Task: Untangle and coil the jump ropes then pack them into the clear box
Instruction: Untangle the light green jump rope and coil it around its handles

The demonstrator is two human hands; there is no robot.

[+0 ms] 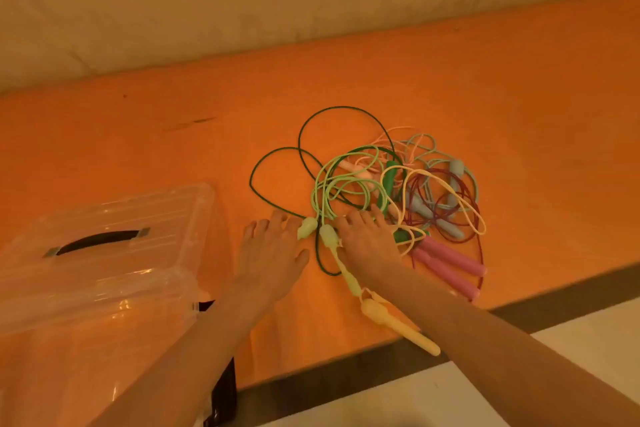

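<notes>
A tangle of several jump ropes (391,184) lies on the orange surface (485,97): dark green, light green, yellow, pink, grey-blue and dark red cords. Light green handles (327,234) lie between my hands. Yellow handles (394,322) reach the near edge, and pink handles (450,263) lie to the right. My left hand (273,250) rests flat on the surface, fingers spread, beside the light green handles. My right hand (367,246) lies flat with straight fingers on the near part of the tangle. The clear box (100,253), lid on, with a black handle, stands at the left.
A pale cloth backdrop (242,3) rises behind the orange surface. The surface's near edge (381,354) runs diagonally, with a dark rim and light floor (519,374) beyond. A dark object (221,392) sits beneath the box's near corner.
</notes>
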